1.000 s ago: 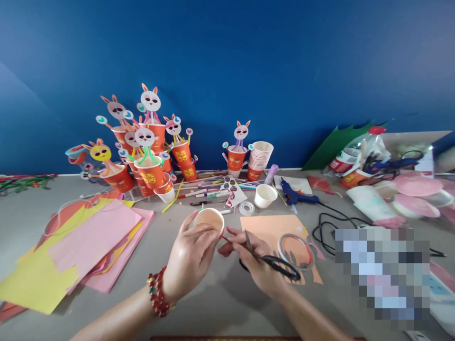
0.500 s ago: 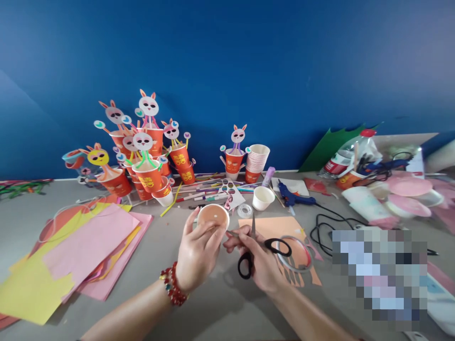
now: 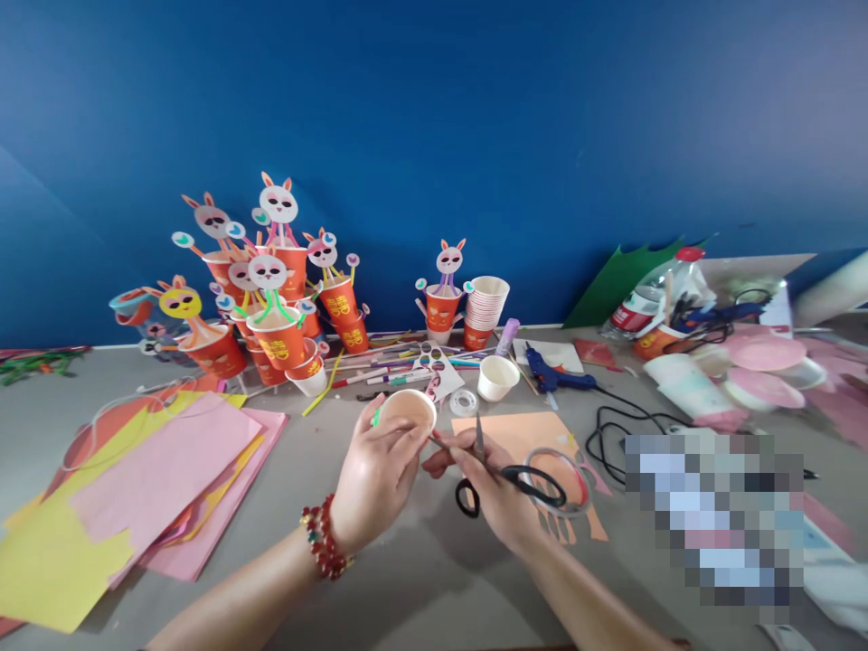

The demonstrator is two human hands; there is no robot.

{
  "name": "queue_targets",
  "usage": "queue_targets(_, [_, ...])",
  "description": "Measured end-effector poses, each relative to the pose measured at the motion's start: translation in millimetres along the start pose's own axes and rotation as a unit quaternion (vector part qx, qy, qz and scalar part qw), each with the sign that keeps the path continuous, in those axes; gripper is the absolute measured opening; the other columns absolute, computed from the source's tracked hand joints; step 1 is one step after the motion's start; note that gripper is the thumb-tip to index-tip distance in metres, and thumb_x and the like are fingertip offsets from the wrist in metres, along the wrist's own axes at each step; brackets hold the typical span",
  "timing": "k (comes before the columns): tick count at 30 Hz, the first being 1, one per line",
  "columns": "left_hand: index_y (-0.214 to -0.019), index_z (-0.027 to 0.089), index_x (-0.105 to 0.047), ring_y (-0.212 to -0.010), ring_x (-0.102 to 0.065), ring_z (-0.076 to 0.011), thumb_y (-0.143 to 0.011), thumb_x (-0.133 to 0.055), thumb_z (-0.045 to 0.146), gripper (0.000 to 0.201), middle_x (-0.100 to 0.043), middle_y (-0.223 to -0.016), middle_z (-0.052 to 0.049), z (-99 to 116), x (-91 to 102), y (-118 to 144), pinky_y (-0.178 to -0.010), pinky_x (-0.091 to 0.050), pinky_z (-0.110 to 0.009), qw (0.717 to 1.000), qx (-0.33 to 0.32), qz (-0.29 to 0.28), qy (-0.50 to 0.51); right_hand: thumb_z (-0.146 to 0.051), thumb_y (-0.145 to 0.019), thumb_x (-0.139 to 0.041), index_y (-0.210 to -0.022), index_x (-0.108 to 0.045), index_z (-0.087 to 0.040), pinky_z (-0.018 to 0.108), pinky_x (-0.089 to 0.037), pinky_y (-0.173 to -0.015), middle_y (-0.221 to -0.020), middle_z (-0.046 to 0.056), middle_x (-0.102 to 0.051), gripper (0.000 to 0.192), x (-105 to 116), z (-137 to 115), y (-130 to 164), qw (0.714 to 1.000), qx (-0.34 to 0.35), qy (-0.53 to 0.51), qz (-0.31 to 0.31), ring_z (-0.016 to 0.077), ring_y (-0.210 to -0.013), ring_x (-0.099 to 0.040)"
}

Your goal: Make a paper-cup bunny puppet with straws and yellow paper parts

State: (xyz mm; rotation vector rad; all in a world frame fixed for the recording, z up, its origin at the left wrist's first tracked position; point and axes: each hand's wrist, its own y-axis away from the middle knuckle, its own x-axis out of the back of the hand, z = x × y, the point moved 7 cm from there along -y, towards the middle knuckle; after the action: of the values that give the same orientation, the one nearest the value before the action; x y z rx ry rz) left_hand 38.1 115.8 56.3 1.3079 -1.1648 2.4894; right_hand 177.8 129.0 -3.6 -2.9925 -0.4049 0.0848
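Observation:
My left hand (image 3: 380,470), with a beaded bracelet at the wrist, is closed around a paper cup (image 3: 410,409). The cup's round end faces me, and a bit of green shows at its left edge. In my right hand (image 3: 492,484) is a pair of scissors (image 3: 534,485) with black handles. Its blades are spread: one points up, the other reaches left to the cup's lower right side. Whether that tip touches or pierces the cup I cannot tell. Behind stands a white paper cup (image 3: 498,379), beside a roll of clear tape (image 3: 464,401).
Rabbit-faced paper cups (image 3: 275,334) crowd the back left, with coloured paper sheets (image 3: 169,479) in front. A cup stack (image 3: 486,312), glue stick (image 3: 507,336) and blue glue gun (image 3: 557,372) with a black cord stand at the back. Peach paper (image 3: 522,429) lies under a tape ring (image 3: 584,484).
The cup has tilted slightly in my left hand, and green now shows at its left. The scissors have turned a little, still spread. The whole view has shifted slightly.

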Motion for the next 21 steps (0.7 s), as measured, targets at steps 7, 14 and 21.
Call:
queue_targets(7, [-0.114, 0.020, -0.063, -0.090, -0.070, -0.0200, -0.091, -0.048, 0.007, 0.030, -0.076, -0.091, -0.005, 0.5, 0.6, 2.3, -0.110, -0.033, -0.056, 1.000, 0.002, 0.007, -0.006, -0.040, -0.096, -0.052, -0.092, -0.065, -0.022, 0.039, -0.053, -0.089, -0.087, 0.006, -0.077, 0.022, -2.4, 0.1, 2.0, 1.000, 0.019, 0.013, 0.005, 0.0246, -0.095, -0.071])
queue_targets(14, [-0.107, 0.020, -0.064, -0.089, -0.069, -0.0184, -0.091, -0.049, 0.008, 0.024, -0.076, -0.093, -0.004, -3.6, -1.6, 1.6, -0.110, -0.035, -0.052, 1.000, 0.018, -0.006, 0.022, -0.035, -0.097, -0.052, -0.101, -0.068, -0.025, 0.036, -0.053, -0.088, -0.099, 0.007, -0.076, 0.019, -2.0, -14.7, 7.4, 0.987, 0.089, 0.131, -0.011, 0.0259, -0.104, -0.069])
queue_targets(21, [-0.126, 0.015, -0.056, -0.097, -0.069, -0.0209, -0.087, -0.050, 0.001, 0.042, -0.077, -0.095, -0.005, 15.0, 2.1, 4.3, -0.116, -0.023, -0.056, 0.995, -0.050, 0.046, -0.073, -0.042, -0.093, -0.055, -0.083, -0.062, -0.021, 0.038, -0.051, -0.090, -0.078, 0.004, -0.076, 0.024, -6.6, 14.7, 0.9, 0.987, -0.038, -0.144, 0.052, 0.0207, -0.076, -0.070])
